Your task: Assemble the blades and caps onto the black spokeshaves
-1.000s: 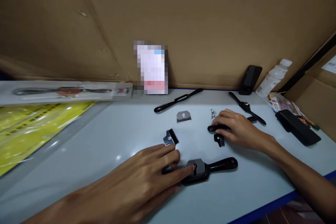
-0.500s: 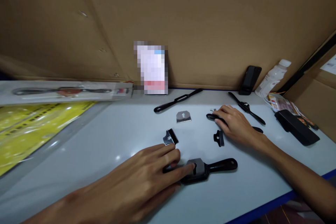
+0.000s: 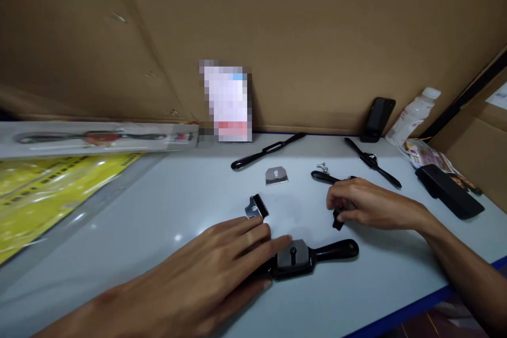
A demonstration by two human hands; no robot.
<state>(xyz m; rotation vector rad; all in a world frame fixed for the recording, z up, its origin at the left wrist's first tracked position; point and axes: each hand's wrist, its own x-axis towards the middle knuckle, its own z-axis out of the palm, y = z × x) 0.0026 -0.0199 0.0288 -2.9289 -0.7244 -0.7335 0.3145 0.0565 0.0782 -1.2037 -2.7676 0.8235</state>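
Observation:
My left hand (image 3: pixel 222 264) lies flat over the left handle of a black spokeshave (image 3: pixel 312 256) near the table's front edge, fingers stretched out and pressing on it. A grey blade with a black screw sits on that tool's middle. My right hand (image 3: pixel 364 205) is to the right of it, fingers pinched on a small black cap piece (image 3: pixel 338 218) just above the table. Behind my right hand lies a second black spokeshave body (image 3: pixel 325 176). A loose steel blade (image 3: pixel 276 175) and a small black-and-steel clamp piece (image 3: pixel 255 207) lie between the hands and the back wall.
Further spokeshaves (image 3: pixel 267 151) (image 3: pixel 372 161) lie at the back of the white table (image 3: pixel 158 206). A phone (image 3: pixel 378 119) and a white bottle (image 3: pixel 412 116) lean on the cardboard wall. A black case (image 3: pixel 449 190) sits at right; boxed tools and yellow packaging (image 3: pixel 51 190) at left.
My right hand has drawn back from the far spokeshave body toward me and pinched up the small black cap piece. My left hand has slid slightly left, uncovering the blade.

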